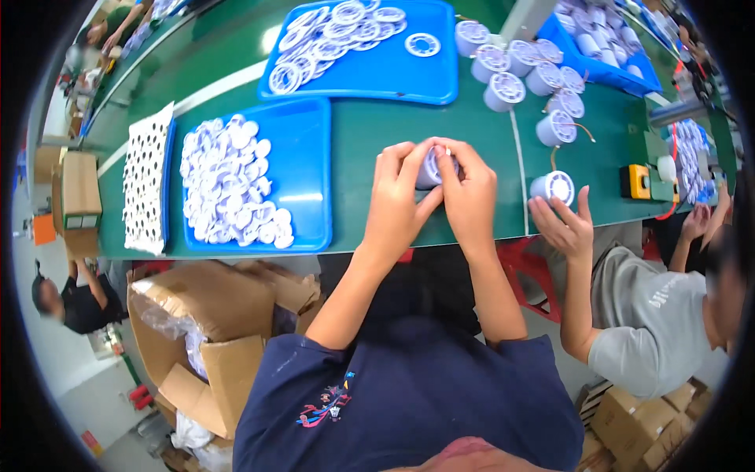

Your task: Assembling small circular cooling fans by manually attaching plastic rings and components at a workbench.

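Note:
Both my hands are closed around a white cylindrical housing (pixel 429 172) just above the near part of the green table. My left hand (pixel 398 191) wraps its left side, and my right hand (pixel 469 191) grips it from the right, thumb on the upper part. Fingers hide most of the housing; a small light-coloured tip pokes out at its top. To the left lies a blue tray (pixel 303 200) with a heap of small white round caps (pixel 228 185). Beyond my hands, another blue tray (pixel 377 82) carries white slotted rings (pixel 338 35).
Several white cylinders with ring tops and thin wires (pixel 503 90) stand at the back right. A blue bin (pixel 605 69) of white cylinders is behind them. A co-worker's hand (pixel 568 228) touches a white cylinder (pixel 553 187) at right. A dotted white sheet (pixel 147 181) lies far left.

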A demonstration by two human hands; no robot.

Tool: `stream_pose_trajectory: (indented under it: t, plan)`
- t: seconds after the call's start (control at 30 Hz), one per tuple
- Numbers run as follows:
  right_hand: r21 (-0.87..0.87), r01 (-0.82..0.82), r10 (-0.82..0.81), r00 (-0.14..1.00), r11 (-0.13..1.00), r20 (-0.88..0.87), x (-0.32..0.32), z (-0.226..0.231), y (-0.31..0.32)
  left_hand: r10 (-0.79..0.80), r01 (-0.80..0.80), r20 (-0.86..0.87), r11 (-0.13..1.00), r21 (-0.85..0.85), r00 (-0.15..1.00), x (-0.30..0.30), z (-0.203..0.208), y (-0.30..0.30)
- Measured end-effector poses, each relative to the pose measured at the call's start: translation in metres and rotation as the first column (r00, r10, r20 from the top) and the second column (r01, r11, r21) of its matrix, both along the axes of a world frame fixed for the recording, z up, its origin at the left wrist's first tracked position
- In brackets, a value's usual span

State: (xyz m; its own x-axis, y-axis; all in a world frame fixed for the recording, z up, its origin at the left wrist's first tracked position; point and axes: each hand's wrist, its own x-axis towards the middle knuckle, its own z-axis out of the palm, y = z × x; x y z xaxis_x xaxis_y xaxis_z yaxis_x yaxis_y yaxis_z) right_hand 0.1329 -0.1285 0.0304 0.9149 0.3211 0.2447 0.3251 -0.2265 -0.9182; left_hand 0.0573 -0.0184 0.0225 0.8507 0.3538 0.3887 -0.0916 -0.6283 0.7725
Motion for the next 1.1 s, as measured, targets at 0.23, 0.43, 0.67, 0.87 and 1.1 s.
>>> stream_pose_trajectory:
  t: [0.23, 0.43, 0.67, 0.87, 1.1]
  plan:
    - [0.234, -0.194, 0.268, 0.899, 0.953, -0.347, 0.007, -0.008, 0.032, 0.068, -0.058, 0.099, 0.994, -0.096, 0.993, -0.038, -0.018, 0.036]
    - [-0.234, -0.258, 0.252, 0.966, 0.938, -0.054, 0.03, 0.021, 0.056, -0.029, 0.038, 0.058, 0.988, -0.147, 0.998, -0.036, -0.017, 0.046]
    - [-0.608, 0.011, 0.363, 0.793, 0.794, 0.49, 0.033, 0.042, 0.114, -0.056, 0.07, 0.084, 0.983, -0.172, 0.995, -0.036, -0.022, 0.044]
    - [-0.706, -0.398, 0.81, 0.26, 0.585, 0.525, 0.006, -0.014, 0.237, -0.092, 0.109, 0.099, 0.977, -0.183, 0.991, -0.025, -0.029, 0.037]
    - [-0.525, -0.397, 0.657, 0.493, 0.753, 0.571, 0.027, 0.046, 0.181, -0.112, 0.116, 0.032, 0.98, -0.164, 0.993, -0.038, -0.021, 0.045]
